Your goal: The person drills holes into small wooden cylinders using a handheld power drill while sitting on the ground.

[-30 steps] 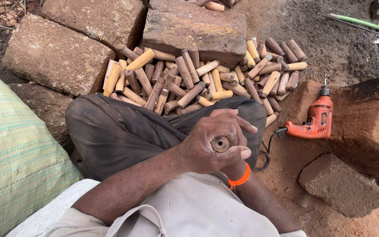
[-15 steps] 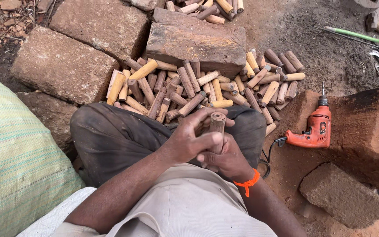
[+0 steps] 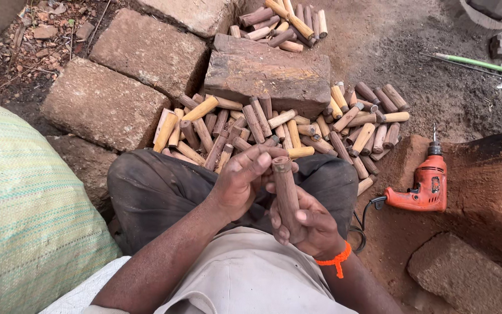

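Note:
My right hand (image 3: 309,224) grips a brown wooden handle (image 3: 286,195), a short turned cylinder held upright over my lap. An orange band sits on that wrist. My left hand (image 3: 240,181) is beside it, fingers half curled, with the fingertips touching the handle's top end. Just beyond my knees lies a pile of similar wooden handles (image 3: 274,125) on the ground, pale and dark brown ones mixed together.
A large reddish stone block (image 3: 268,72) lies behind the pile, with more handles (image 3: 286,20) beyond it. Other stone blocks (image 3: 108,104) are at the left. An orange electric drill (image 3: 422,189) lies on red earth at the right. A green woven sack (image 3: 24,215) fills the left.
The handle was end-on in both hands at my lap; now it stands upright in my right hand and my left hand has loosened to touch its top. The view has tilted up.

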